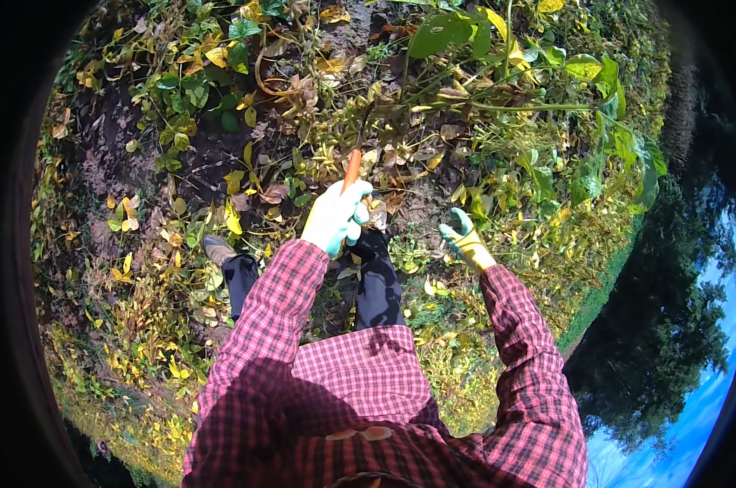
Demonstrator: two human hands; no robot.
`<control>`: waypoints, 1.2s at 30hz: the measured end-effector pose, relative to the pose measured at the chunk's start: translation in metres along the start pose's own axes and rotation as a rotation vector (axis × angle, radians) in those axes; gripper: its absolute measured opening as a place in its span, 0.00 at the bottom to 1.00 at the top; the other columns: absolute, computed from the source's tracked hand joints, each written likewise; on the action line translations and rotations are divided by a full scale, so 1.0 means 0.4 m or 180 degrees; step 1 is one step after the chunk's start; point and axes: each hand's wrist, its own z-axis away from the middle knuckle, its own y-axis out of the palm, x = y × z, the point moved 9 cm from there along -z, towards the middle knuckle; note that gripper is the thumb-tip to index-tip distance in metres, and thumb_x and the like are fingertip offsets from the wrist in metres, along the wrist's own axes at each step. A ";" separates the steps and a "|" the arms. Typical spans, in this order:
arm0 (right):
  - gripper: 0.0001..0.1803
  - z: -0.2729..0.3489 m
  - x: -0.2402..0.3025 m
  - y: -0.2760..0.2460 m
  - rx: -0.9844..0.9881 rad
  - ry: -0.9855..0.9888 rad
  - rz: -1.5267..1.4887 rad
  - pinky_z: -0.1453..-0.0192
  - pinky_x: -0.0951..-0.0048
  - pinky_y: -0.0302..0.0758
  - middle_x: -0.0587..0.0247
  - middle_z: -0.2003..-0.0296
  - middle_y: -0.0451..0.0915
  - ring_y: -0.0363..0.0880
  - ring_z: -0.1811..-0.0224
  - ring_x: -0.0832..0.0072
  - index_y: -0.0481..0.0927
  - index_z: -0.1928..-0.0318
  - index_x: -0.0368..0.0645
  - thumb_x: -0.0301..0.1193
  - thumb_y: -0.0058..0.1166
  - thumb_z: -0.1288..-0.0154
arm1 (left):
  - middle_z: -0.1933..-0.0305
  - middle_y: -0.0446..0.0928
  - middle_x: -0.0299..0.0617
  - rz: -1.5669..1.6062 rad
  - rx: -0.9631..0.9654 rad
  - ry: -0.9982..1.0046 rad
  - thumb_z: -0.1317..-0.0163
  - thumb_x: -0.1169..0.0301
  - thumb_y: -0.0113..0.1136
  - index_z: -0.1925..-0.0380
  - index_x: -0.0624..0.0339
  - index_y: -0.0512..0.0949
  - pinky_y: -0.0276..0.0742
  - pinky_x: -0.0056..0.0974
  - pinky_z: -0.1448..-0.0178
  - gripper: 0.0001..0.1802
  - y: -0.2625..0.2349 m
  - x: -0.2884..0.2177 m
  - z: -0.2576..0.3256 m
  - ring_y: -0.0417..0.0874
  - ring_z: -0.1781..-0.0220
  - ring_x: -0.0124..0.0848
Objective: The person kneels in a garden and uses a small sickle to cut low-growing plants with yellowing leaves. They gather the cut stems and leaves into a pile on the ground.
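Note:
My left hand (335,218), in a white and mint-green glove, is closed around the orange handle (352,169) of a hand tool. The tool's thin dark blade (365,122) points away from me into the plants, and leaves hide the shape of its end. Just beyond it are bean plants (433,102) with yellowish pods and drying leaves. To the right, my right hand (468,241), gloved in mint green and yellow, hovers over the foliage with thumb and fingers apart and nothing in it.
A long green stem (539,107) with broad leaves leans across the upper right. Bare brown soil (111,163) shows at the left. My shoe (216,249) and dark-trousered legs (377,285) stand among yellowing leaves. Dark trees (653,325) rise beyond the field's right edge.

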 end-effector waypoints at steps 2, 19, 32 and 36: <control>0.35 -0.051 0.193 0.056 0.0252 -0.1266 -0.0783 0.40 0.71 0.69 0.59 0.40 0.67 0.71 0.42 0.72 0.58 0.33 0.42 0.41 0.55 0.34 | 0.81 0.70 0.35 -0.0108 -0.0032 0.0083 0.36 0.60 0.55 0.59 0.59 0.74 0.58 0.29 0.87 0.14 0.003 0.012 0.006 0.64 0.90 0.22; 0.18 0.202 0.646 0.058 -0.1172 -0.3199 0.0850 0.55 0.64 0.77 0.57 0.59 0.81 0.80 0.59 0.57 0.77 0.49 0.44 0.30 0.59 0.41 | 0.81 0.71 0.35 0.0426 0.0167 0.0355 0.31 0.65 0.48 0.53 0.59 0.73 0.59 0.27 0.88 0.13 0.057 0.017 0.063 0.63 0.91 0.21; 0.17 -0.077 0.882 0.090 -0.0841 -0.2479 0.6085 0.34 0.55 0.56 0.59 0.49 0.76 0.70 0.44 0.61 0.78 0.48 0.46 0.32 0.42 0.33 | 0.76 0.72 0.31 0.2162 0.1018 -0.0074 0.29 0.57 0.44 0.44 0.65 0.67 0.63 0.30 0.82 0.24 0.167 0.028 0.090 0.66 0.86 0.21; 0.17 -0.126 0.785 0.086 0.0032 -0.2232 0.6714 0.43 0.47 0.66 0.51 0.60 0.80 0.77 0.56 0.57 0.78 0.52 0.42 0.33 0.42 0.37 | 0.76 0.71 0.32 0.2170 0.0942 -0.0114 0.29 0.58 0.44 0.44 0.64 0.68 0.62 0.30 0.82 0.23 0.181 0.046 0.103 0.65 0.86 0.21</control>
